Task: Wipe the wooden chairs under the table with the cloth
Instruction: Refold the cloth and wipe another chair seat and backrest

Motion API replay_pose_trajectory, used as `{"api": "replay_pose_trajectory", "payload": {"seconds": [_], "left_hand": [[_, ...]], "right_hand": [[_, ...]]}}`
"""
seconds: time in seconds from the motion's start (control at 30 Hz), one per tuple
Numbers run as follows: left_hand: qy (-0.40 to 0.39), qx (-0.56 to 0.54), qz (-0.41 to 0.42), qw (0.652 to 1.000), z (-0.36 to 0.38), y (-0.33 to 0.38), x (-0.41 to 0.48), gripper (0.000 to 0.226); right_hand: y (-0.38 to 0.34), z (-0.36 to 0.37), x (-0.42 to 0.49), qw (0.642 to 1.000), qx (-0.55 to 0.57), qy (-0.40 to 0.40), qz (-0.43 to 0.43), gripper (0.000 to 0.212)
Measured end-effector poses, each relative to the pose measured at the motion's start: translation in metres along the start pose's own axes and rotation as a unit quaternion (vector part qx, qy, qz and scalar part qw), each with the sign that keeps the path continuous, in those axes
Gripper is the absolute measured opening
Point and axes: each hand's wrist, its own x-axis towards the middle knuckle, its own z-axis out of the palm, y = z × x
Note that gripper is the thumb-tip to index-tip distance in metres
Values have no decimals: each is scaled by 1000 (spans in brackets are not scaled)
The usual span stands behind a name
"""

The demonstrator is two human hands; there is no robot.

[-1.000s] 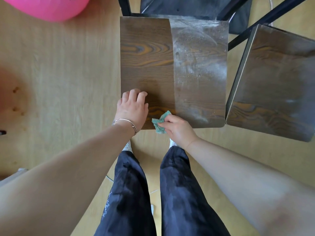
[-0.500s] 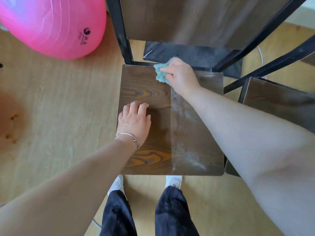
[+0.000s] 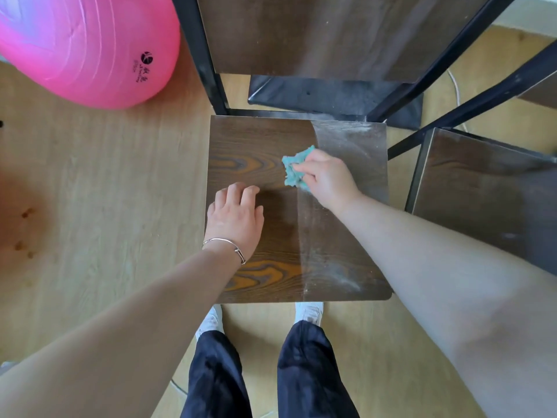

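A dark wooden chair seat (image 3: pixel 256 140) with black metal legs lies below me. Its left half looks clean and dark; its right strip (image 3: pixel 355 146) is pale with dust. My right hand (image 3: pixel 328 179) grips a crumpled teal cloth (image 3: pixel 295 170) and presses it on the seat's middle, at the border of the dusty part. My left hand (image 3: pixel 235 218), with a thin bracelet on the wrist, rests flat on the seat's left side. A second wooden seat (image 3: pixel 482 200) stands to the right.
A pink exercise ball (image 3: pixel 81 46) sits on the light wood floor at the upper left. The chair's backrest (image 3: pixel 316 34) and black frame bars (image 3: pixel 202 55) rise at the top. A dark mat (image 3: pixel 331 95) lies behind the seat. My legs and white shoes (image 3: pixel 307 312) are below.
My right hand has drawn the cloth from the seat's far edge back toward the middle. My left hand stays resting on the seat.
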Motion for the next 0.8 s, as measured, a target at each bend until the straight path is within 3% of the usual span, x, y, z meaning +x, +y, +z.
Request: {"api": "replay_pose_trajectory", "payload": {"seconds": [0.17,0.33,0.37,0.43,0.5,0.6,0.67,0.73,0.8], "left_hand": [[-22,17,7,1000,6,2,-28,39],[-50,40,17,998,14,2,-55,40],[-54,46,18,997,17,1,-60,40],[-63,52,17,997,21,0,-69,41],[-68,56,18,996,24,0,-75,40],[-70,47,18,996,27,3,-81,40],[-65,39,16,997,27,6,-80,40],[-60,36,15,997,27,9,-78,39],[-49,31,14,998,26,13,-71,39]], "right_hand": [[-8,18,-72,991,-87,-103,1,31],[-3,43,-153,993,-54,-105,-16,20],[-4,48,-166,992,-38,-120,5,24],[-8,56,-185,987,-23,-153,42,53],[-6,68,-203,983,-45,-178,29,71],[-8,82,-231,987,-36,-157,25,44],[-9,88,-245,981,-96,-171,-1,25],[-9,86,-254,975,-152,-162,-27,32],[-11,81,-249,988,-116,-101,-18,49]]}}
